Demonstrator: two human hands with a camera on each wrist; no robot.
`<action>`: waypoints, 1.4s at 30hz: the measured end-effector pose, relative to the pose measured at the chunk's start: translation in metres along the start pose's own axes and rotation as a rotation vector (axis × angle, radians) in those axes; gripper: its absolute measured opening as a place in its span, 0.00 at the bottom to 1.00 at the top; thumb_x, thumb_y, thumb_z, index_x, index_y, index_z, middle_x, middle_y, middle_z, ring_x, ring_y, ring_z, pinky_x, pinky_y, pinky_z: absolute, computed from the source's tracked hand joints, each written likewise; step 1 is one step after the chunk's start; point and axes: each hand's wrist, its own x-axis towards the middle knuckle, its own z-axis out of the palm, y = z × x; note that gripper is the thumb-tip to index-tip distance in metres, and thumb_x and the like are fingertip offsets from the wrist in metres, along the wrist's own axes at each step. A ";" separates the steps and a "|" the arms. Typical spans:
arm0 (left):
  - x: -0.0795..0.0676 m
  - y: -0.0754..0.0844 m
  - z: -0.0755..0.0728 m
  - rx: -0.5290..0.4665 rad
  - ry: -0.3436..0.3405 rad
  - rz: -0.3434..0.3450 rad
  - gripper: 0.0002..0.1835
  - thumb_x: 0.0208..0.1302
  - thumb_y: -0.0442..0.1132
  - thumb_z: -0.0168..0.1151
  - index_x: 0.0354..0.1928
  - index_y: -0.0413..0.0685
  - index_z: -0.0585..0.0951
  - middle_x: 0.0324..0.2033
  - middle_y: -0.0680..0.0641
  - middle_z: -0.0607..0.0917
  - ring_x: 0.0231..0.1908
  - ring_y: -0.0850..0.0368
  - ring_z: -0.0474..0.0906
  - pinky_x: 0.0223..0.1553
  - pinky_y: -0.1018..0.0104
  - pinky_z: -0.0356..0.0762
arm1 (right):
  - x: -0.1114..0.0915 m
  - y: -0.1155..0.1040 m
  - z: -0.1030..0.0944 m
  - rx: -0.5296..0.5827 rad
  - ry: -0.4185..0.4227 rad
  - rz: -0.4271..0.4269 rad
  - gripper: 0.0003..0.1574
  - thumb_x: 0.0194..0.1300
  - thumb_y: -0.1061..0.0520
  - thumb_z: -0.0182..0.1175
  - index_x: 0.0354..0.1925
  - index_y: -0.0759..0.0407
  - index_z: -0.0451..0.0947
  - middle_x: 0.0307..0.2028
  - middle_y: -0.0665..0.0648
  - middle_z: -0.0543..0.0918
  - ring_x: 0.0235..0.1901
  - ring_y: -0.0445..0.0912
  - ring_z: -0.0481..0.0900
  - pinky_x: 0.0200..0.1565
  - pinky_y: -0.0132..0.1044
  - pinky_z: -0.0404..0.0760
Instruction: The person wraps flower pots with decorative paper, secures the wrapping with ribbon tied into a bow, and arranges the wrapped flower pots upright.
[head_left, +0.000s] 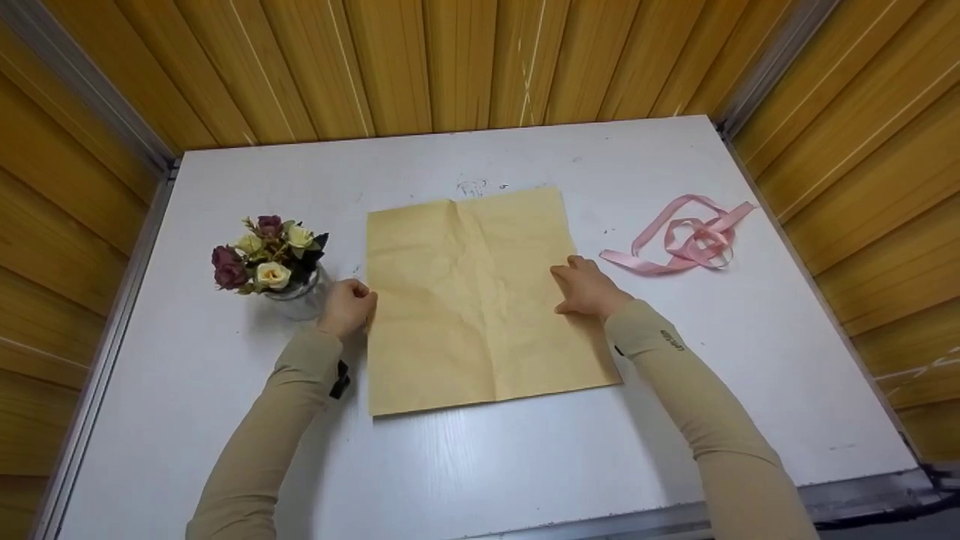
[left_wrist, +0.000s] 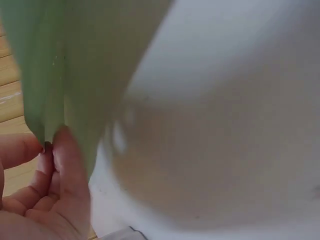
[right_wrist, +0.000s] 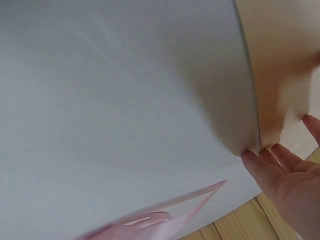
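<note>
A tan sheet of wrapping paper (head_left: 427, 315) with creases down its middle lies on the white table. My left hand (head_left: 348, 306) pinches its left edge between thumb and fingers. The left wrist view shows that hand (left_wrist: 55, 185) holding a raised part of the paper (left_wrist: 75, 60), which looks green there. At the right edge, my right hand (head_left: 589, 289) touches the paper with spread fingers. From the right wrist, that hand (right_wrist: 295, 180) has some fingertips at the paper's edge (right_wrist: 265, 95), one of them on the table beside it.
A glass jar (head_left: 300, 298) of artificial roses (head_left: 266, 255) stands just left of the left hand. A loosely tangled pink ribbon (head_left: 694, 244) lies to the right of the paper. Wood-patterned walls (head_left: 457, 67) enclose the back and sides of the table (head_left: 465, 465).
</note>
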 end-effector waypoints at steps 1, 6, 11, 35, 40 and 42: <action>0.000 -0.002 0.000 0.021 0.000 -0.013 0.07 0.62 0.31 0.52 0.27 0.37 0.72 0.20 0.50 0.71 0.20 0.60 0.66 0.25 0.70 0.64 | 0.000 0.000 0.000 -0.002 0.002 -0.002 0.47 0.55 0.54 0.68 0.67 0.67 0.60 0.67 0.77 0.54 0.66 0.70 0.53 0.63 0.59 0.62; 0.001 -0.005 0.002 0.112 -0.044 -0.106 0.08 0.64 0.35 0.52 0.30 0.37 0.73 0.22 0.49 0.72 0.23 0.58 0.67 0.26 0.68 0.65 | 0.000 -0.001 0.001 -0.005 -0.003 -0.001 0.47 0.55 0.53 0.68 0.67 0.67 0.60 0.67 0.76 0.53 0.66 0.70 0.52 0.63 0.59 0.62; 0.000 -0.005 0.002 0.167 -0.103 -0.182 0.10 0.67 0.36 0.50 0.38 0.33 0.75 0.29 0.43 0.77 0.28 0.55 0.71 0.32 0.63 0.71 | -0.002 -0.002 0.000 0.026 -0.020 0.012 0.48 0.56 0.54 0.68 0.68 0.66 0.58 0.69 0.75 0.50 0.68 0.69 0.50 0.64 0.59 0.61; -0.008 0.016 0.023 0.634 -0.019 0.033 0.32 0.60 0.44 0.64 0.56 0.25 0.67 0.48 0.27 0.74 0.47 0.33 0.75 0.44 0.43 0.77 | -0.002 -0.001 0.000 0.005 -0.009 0.000 0.47 0.56 0.54 0.67 0.68 0.67 0.59 0.68 0.76 0.52 0.67 0.70 0.50 0.66 0.59 0.57; -0.010 0.017 0.030 0.653 -0.066 0.041 0.43 0.49 0.56 0.72 0.56 0.28 0.68 0.53 0.27 0.69 0.53 0.32 0.68 0.48 0.42 0.74 | -0.001 0.000 0.001 0.035 -0.017 0.008 0.47 0.56 0.55 0.67 0.68 0.67 0.58 0.69 0.76 0.50 0.67 0.69 0.49 0.64 0.59 0.60; -0.010 0.017 0.031 0.675 -0.082 0.041 0.43 0.48 0.57 0.72 0.55 0.28 0.69 0.54 0.27 0.68 0.54 0.32 0.67 0.48 0.42 0.73 | -0.001 0.000 0.001 0.042 -0.019 0.009 0.48 0.56 0.55 0.68 0.68 0.67 0.57 0.69 0.75 0.50 0.67 0.69 0.49 0.64 0.59 0.61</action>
